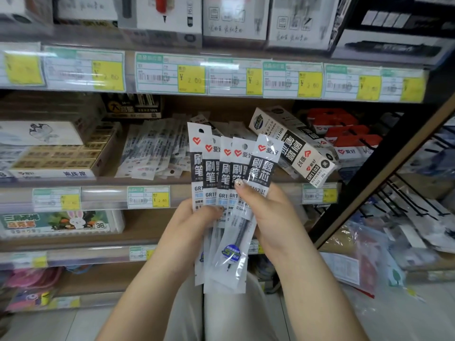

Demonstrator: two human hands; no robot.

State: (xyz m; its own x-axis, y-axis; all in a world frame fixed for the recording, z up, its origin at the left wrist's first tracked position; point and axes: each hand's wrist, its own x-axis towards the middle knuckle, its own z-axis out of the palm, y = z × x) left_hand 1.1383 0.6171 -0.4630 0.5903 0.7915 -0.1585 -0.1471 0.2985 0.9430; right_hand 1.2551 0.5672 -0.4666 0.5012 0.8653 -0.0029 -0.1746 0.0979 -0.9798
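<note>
Five fanned refill packets (222,173) are held by the left grip (194,225), closed around their lower halves. The rightmost packet (264,163) is pinched by the right grip (273,217).

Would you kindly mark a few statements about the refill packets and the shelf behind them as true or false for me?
1. Both the left hand and the right hand hold the refill packets. True.
2. The refill packets are stacked squarely, so only one header shows. False: they are fanned out, with five headers showing.
3. The black-and-white box on the shelf lies tilted. True.
4. The price tags have red fields. False: the fields are yellow.
</note>
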